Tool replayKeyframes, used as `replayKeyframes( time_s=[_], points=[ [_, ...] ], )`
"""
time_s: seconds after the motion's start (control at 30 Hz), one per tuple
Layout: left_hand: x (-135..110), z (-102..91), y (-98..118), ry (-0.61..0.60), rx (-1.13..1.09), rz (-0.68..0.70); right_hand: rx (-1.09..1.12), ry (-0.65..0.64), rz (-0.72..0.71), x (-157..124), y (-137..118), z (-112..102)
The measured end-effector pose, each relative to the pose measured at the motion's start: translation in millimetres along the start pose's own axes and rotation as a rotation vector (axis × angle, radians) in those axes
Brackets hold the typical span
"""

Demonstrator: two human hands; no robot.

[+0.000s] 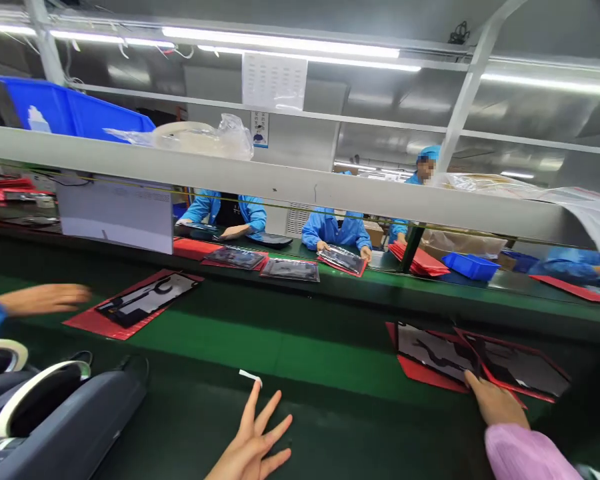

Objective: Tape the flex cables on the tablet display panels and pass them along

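Observation:
My left hand (257, 443) is held over the green work surface with its fingers spread apart. A short white strip of tape (250, 377) clings to its index fingertip. My right hand (500, 403), below a pink sleeve, pinches the edge of a red bag (510, 387). A dark flat panel (520, 363) lies on that bag. Just left of it, partly overlapped, is another flat panel (433, 350) with a grey face and black parts, lying on a red bag (423, 373). My right thumb is hidden behind the hand.
Tape dispensers (75, 413) stand at the lower left. A co-worker's hand (47, 299) is near a panel on a red bag (150, 297). Across the line, people in blue handle panels. A white shelf beam (290, 183) crosses above, carrying a blue bin (80, 110).

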State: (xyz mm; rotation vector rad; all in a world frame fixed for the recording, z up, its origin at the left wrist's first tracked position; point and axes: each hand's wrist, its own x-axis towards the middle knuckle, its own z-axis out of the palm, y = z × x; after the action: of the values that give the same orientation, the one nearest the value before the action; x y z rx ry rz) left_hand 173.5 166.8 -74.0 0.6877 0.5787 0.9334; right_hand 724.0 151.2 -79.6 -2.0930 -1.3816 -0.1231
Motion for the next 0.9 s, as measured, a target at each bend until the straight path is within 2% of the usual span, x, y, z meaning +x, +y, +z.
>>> replayKeyframes(
  time_s=[0.1, 0.2, 0.27, 0.37, 0.43, 0.53, 0.63, 0.7, 0.77, 0.83, 0.9],
  points=[
    [-1.2, 2.1, 3.0, -0.001, 0.000, -0.043, -0.041, -0.026, -0.089, 12.9, 8.0, 5.5],
    [-2.3, 7.7, 7.4, -0.013, 0.025, -0.076, -0.084, -0.031, -0.161, 20.9, 2.3, 5.4],
    [-1.7, 10.7, 7.8, -0.033, 0.035, -0.076, -0.097, -0.032, -0.225, 20.8, -17.6, 3.5],
    [3.7, 10.2, 1.4, -0.071, 0.032, -0.044, -0.104, -0.020, -0.294, 6.8, -79.3, -3.4],
    [9.3, 6.6, -6.5, -0.083, 0.025, -0.006, -0.128, 0.038, -0.340, -15.0, -135.8, -10.7],
    [14.6, 1.3, -18.4, -0.078, 0.043, 0.074, -0.134, 0.072, -0.489, -66.3, -217.9, -18.5],
    [10.3, 3.3, -25.3, -0.047, 0.081, 0.147, -0.124, 0.046, -0.620, -132.2, -271.7, -9.4],
    [3.7, 9.9, -27.8, -0.034, 0.071, 0.171, -0.097, -0.011, -0.722, -176.6, -289.3, 5.0],
    [-2.5, 18.5, -30.3, -0.030, 0.045, 0.187, -0.065, -0.076, -0.748, -213.0, -296.6, 18.3],
    [-5.4, 25.9, -33.1, -0.005, 0.030, 0.231, 0.021, -0.214, -0.701, -234.3, -297.6, 23.6],
    [-4.9, 29.8, -35.4, 0.036, 0.025, 0.287, 0.174, -0.402, -0.583, -237.6, -293.8, 19.5]
  ],
)
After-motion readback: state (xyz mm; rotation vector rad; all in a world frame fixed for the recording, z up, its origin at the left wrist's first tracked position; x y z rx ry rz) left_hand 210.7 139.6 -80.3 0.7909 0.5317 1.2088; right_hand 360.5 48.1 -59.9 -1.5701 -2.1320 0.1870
